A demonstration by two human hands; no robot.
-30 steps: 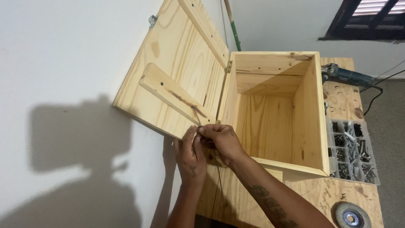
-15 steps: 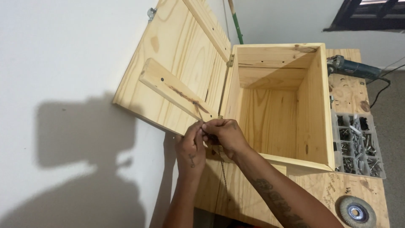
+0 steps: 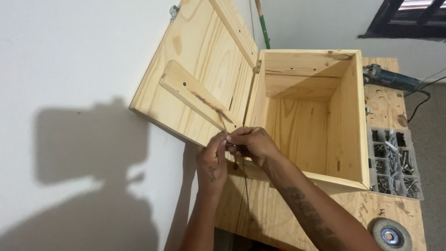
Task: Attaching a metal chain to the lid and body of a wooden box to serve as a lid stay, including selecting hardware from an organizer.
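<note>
One open pine box [image 3: 320, 116], one lid [image 3: 200, 74]; left hand [image 3: 212, 160] and right hand [image 3: 253, 144] both pinch one thin chain [image 3: 243, 179]; one screw organizer [image 3: 395, 162].

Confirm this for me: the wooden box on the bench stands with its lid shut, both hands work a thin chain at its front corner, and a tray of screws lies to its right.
Not quite. The lid is open, swung back toward the wall, as the head view shows. The rest holds: the left hand and right hand work a thin chain at the front corner of the wooden box, and the tray of screws lies to its right.
</note>
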